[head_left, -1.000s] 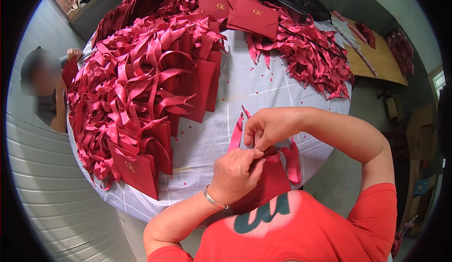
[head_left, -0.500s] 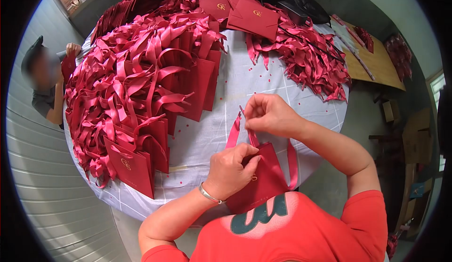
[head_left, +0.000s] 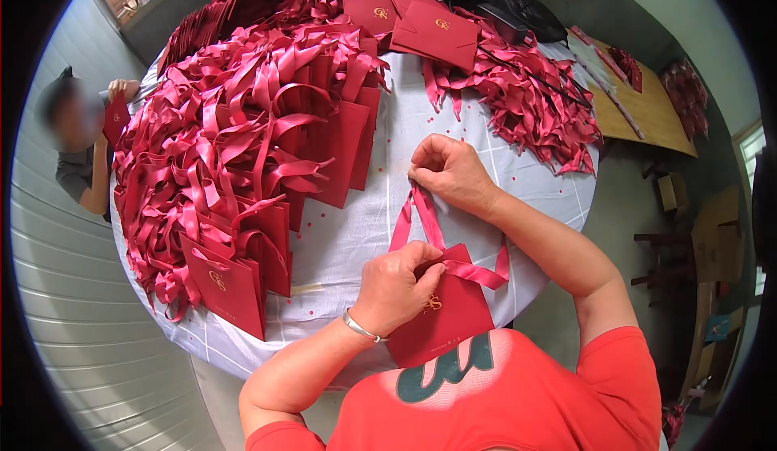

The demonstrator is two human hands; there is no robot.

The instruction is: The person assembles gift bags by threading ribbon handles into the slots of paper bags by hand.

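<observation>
Partly ribboned, one bag (head_left: 461, 313)

I see the left hand (head_left: 395, 289) pinching its top, the right hand (head_left: 457, 177) closed on a ribbon (head_left: 429, 223) end beyond. Farther: ribboned bags (head_left: 341, 155), seemingly done; loose ribbons (head_left: 538, 107) and flat bags (head_left: 437, 34), seemingly left.

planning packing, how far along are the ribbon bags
Ribboned paper bags crowd the left side, apparently done. In hand: the left hand holds a red paper bag, the right hand pinches a ribbon. Likely left: the ribbon pile and flat bags at the far side.
</observation>
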